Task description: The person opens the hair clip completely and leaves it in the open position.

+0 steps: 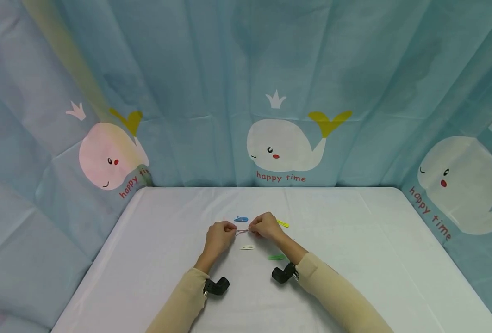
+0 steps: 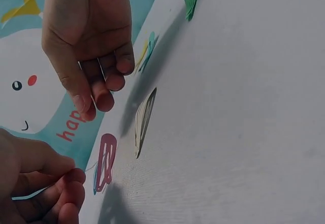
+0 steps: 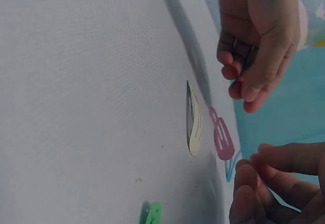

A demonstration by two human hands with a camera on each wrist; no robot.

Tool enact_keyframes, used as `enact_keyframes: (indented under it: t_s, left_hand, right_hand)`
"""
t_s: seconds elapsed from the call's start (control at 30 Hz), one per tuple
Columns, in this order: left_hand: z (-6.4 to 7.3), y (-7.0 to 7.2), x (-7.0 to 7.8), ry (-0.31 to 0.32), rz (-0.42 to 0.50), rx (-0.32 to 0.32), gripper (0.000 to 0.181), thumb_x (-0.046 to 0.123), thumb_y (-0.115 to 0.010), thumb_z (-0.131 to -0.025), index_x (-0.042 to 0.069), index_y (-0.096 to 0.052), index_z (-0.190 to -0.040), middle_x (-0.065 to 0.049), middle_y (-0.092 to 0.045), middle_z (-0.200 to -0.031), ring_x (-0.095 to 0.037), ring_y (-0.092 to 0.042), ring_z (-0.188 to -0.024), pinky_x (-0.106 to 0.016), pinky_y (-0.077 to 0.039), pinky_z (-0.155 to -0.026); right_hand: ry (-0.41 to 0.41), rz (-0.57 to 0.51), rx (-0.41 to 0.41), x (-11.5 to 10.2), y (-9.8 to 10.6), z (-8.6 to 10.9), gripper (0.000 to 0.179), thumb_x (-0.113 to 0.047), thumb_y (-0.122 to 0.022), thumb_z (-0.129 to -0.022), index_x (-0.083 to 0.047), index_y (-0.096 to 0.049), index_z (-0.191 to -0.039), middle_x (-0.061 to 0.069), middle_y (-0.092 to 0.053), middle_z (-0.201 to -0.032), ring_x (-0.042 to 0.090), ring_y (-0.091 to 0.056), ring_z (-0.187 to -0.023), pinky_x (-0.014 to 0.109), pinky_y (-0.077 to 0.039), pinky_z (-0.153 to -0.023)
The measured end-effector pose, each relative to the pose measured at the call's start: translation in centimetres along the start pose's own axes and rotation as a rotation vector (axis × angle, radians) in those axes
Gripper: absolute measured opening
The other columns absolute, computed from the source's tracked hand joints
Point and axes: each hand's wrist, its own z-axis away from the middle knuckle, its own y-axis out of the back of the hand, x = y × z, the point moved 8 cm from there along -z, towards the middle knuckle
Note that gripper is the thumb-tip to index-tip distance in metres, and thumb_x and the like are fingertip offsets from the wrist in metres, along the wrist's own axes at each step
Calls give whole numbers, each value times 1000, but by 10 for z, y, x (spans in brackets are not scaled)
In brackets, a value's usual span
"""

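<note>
My left hand (image 1: 220, 237) and right hand (image 1: 265, 225) face each other above the table, their fingertips pinched and a small gap between them. A thin thread-like strand (image 2: 90, 167) runs from the left fingertips in the left wrist view; in the head view a fine dark line spans the gap to the right fingertips. Its exact kind is too small to tell. Below the hands lies a dusty-pink hair clip (image 2: 106, 158). A blue hair clip (image 1: 241, 219) is just beyond it, a cream hair clip (image 1: 247, 247) nearer me.
A green hair clip (image 1: 277, 257) lies near the right forearm. The yellow hair clip (image 1: 283, 224), partly hidden, is behind the right hand. A white cloth covers the table (image 1: 146, 277). Blue curtains (image 1: 212, 92) with whale prints hang along its back and sides.
</note>
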Motion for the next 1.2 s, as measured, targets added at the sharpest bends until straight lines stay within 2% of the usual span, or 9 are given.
enact_keyframes:
  t_s: [0.23, 0.6, 0.97, 1.2]
  left_hand:
    - [14, -3, 4, -39, -7, -67, 4, 11, -71, -85, 9, -74, -86, -2, -72, -80, -12, -59, -71, -29, -47, -66]
    - [24, -14, 6, -78, -47, -123, 5, 12, -73, -83, 9, -74, -85, -2, -72, -78, -11, -61, -70, -30, -48, -66]
    - [28, -18, 13, -167, -136, -118, 5, 8, -73, -75, 7, -74, -80, 1, -68, -69, -8, -54, -62, -25, -44, -59]
    - [30, -21, 15, -206, -167, -110, 5, 7, -75, -76, 8, -72, -73, 2, -66, -65, -7, -51, -57, -23, -40, -54]
  right_hand:
    - [44, 37, -40, 1, 2, 13, 10, -10, -69, -87, -3, -75, -84, 1, -65, -69, 11, -54, -58, 22, -44, -54]
    - [140, 94, -85, 1, -8, 27, 6, -7, -71, -84, -4, -74, -80, -2, -62, -64, 8, -51, -53, 21, -40, -51]
    - [152, 167, -118, -2, -19, 33, 3, -6, -74, -80, -3, -73, -81, 1, -65, -69, 10, -51, -57, 22, -41, -53]
    - [203, 250, -86, -5, -21, 35, 5, -4, -76, -76, -1, -73, -78, 4, -67, -69, 11, -51, -60, 22, -40, -54]
